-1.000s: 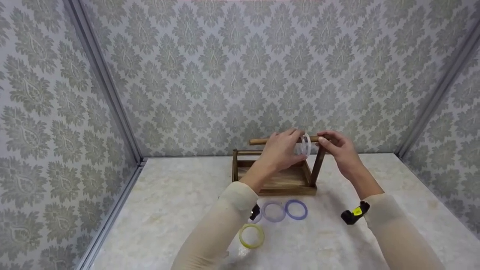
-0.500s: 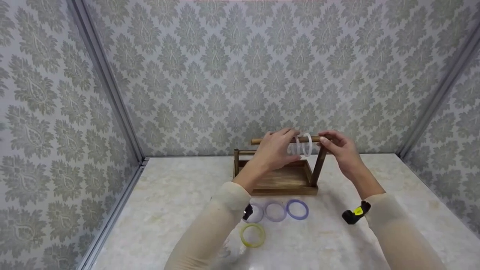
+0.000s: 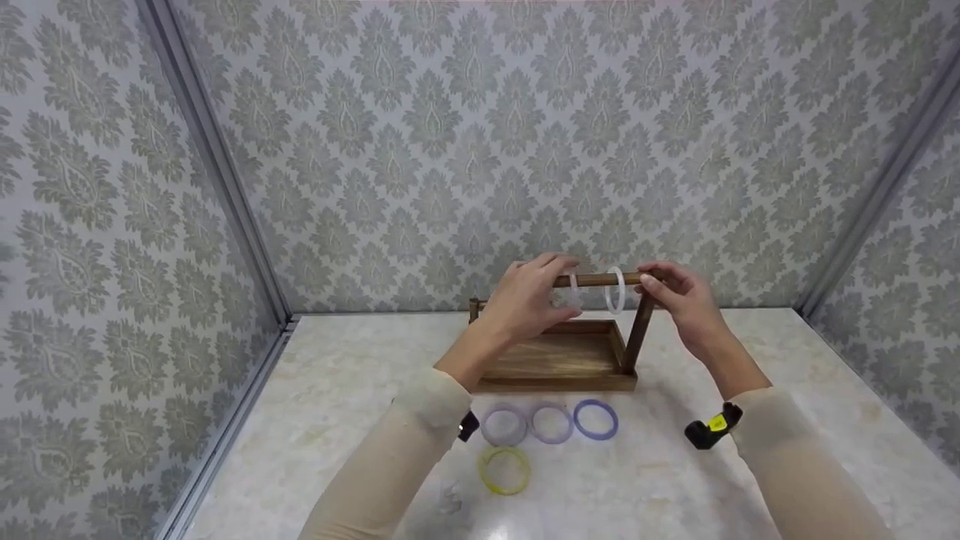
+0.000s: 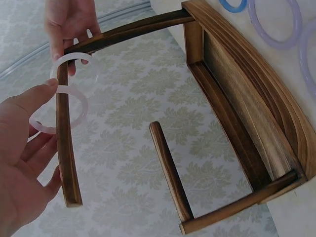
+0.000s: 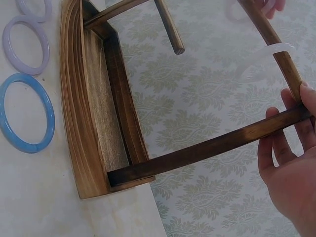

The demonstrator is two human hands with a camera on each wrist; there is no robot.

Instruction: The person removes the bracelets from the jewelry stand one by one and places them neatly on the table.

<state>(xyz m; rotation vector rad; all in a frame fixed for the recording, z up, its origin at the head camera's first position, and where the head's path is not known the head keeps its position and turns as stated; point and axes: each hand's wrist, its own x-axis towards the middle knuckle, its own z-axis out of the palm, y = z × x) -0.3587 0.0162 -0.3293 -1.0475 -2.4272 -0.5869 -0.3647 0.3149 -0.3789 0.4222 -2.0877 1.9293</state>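
Observation:
A wooden bangle stand (image 3: 636, 337) has a tray base, with a tall post carrying a long top bar. My left hand (image 3: 517, 300) holds a pale pinkish bangle (image 4: 74, 90) between thumb and fingers; the bar passes through that bangle. Closer to the post, a white bangle (image 3: 621, 291) hangs around the same bar, apart from both hands. My right hand (image 3: 684, 304) grips the corner where bar and post meet, thumb on the near side. The stand's lower second bar (image 4: 169, 170) shows in the left wrist view, without bangles.
In front of the stand lie a blue bangle (image 3: 596, 437), two lavender bangles (image 3: 553, 441) and a yellow bangle (image 3: 504, 492). Left of the yellow one is a small clear object (image 3: 450, 499), hard to make out. A patterned wall (image 3: 390, 187) stands close behind.
My left hand has slid left along the top bar, taking the pinkish bangle away from the white one. The right hand has kept its grip on the stand's corner.

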